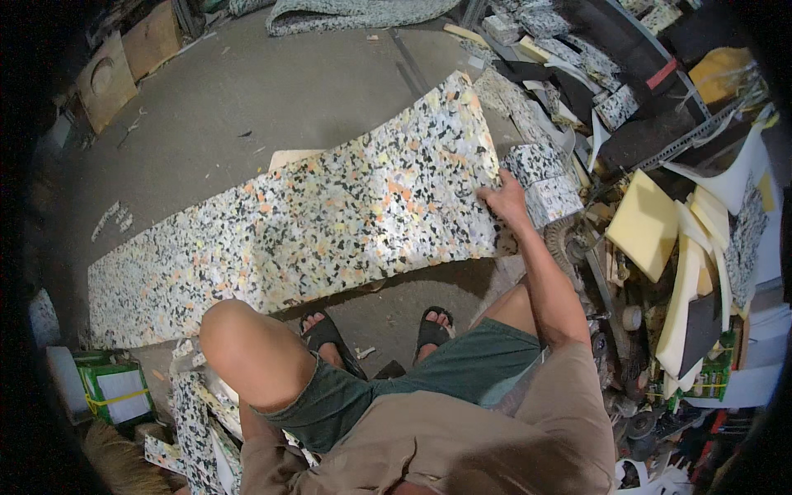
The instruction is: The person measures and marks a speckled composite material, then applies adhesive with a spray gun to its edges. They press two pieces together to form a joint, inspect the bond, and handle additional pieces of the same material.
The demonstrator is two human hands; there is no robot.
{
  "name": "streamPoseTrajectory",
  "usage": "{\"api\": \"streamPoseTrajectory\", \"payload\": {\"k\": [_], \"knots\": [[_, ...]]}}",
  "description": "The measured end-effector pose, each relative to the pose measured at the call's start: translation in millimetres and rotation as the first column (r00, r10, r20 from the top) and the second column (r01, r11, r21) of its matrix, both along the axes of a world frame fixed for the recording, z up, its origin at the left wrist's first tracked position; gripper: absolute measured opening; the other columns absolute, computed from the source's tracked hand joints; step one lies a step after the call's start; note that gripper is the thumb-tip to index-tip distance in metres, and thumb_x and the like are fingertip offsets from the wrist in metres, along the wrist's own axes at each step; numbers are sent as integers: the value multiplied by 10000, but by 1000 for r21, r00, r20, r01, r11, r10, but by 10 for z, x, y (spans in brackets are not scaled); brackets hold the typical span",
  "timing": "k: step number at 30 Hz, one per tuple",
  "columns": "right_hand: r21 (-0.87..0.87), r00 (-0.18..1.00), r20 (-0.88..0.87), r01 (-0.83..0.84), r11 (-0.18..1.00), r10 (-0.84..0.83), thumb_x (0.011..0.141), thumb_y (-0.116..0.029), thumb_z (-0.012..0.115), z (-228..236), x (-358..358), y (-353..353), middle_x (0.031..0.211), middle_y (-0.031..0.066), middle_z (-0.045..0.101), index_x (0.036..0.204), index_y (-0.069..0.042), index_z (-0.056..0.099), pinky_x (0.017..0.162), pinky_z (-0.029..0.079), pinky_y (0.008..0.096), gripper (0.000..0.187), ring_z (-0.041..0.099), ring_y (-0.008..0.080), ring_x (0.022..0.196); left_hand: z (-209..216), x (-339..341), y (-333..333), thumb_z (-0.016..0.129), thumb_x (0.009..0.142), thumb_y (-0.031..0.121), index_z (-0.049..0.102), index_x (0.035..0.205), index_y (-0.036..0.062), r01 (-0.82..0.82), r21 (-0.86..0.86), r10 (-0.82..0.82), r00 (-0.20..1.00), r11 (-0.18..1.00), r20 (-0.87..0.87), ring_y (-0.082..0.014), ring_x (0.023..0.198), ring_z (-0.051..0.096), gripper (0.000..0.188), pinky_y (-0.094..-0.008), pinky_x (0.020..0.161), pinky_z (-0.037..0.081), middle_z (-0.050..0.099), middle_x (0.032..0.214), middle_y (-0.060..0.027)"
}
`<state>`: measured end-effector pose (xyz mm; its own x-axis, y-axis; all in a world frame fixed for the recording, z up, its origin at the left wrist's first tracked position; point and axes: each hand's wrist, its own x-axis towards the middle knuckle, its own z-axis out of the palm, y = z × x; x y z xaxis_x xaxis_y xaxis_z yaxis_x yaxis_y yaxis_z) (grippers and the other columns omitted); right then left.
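A long speckled foam sheet [330, 198], white with black, orange and yellow flecks, stretches across in front of my knees, its right end raised higher in the view. At that right edge, my right hand [505, 200] is closed on the foam sheet, the thumb lying over its top face and the other fingers partly hidden. My left arm drops beside my left knee at the lower left; its hand is hidden.
Speckled foam offcuts [194, 421] lie by my left leg, near a green strapped package [115, 388]. Yellow foam pieces [645, 224] and more scraps are heaped at right. A rolled foam sheet [355, 16] lies at the far side, and wooden boards [107, 82] lean at far left.
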<state>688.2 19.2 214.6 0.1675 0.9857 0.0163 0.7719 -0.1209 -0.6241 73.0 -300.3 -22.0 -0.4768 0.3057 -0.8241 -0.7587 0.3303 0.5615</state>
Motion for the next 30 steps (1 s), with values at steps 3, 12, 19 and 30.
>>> {"api": "streamPoseTrajectory", "payload": {"k": [3, 12, 19, 30], "knots": [[54, 996, -81, -21, 998, 26, 723, -234, 780, -24, -11, -56, 1135, 199, 693, 1251, -18, 608, 908, 500, 379, 596, 671, 323, 1026, -87, 20, 109, 675, 891, 434, 408, 1432, 8, -30, 17, 29, 999, 999, 28, -408, 1284, 462, 739, -508, 1057, 400, 438, 1416, -244], [58, 972, 232, 34, 998, -47, 795, -367, 755, -214, 99, 58, 1335, 255, 576, 1369, 36, 507, 1033, 431, 432, 744, 568, 370, 1220, -268, 112, 214, 672, 888, 478, 341, 1476, -10, -87, 142, 74, 993, 986, 92, -426, 1344, 398, 832, -523, 1099, 364, 345, 1499, -256], [28, 982, 166, 82, 996, -85, 833, -330, 796, -216, 358, 324, 1381, 296, 509, 1450, 98, 360, 1041, 439, 469, 869, 531, 374, 1260, -189, 34, 475, 738, 837, 506, 231, 1504, -70, -302, 111, 308, 950, 947, -45, -445, 1385, 352, 1017, -523, 1128, 338, 258, 1554, -292], [62, 981, -193, 40, 997, -28, 937, -180, 684, 188, 512, 545, 1211, 193, 648, 1452, 87, 350, 903, 517, 393, 670, 663, 286, 1028, -430, -723, 191, 663, 851, 624, 477, 1364, 43, -477, 88, 484, 871, 874, -88, -296, 1053, 576, 798, -429, 821, 503, 553, 1270, -171]]}}
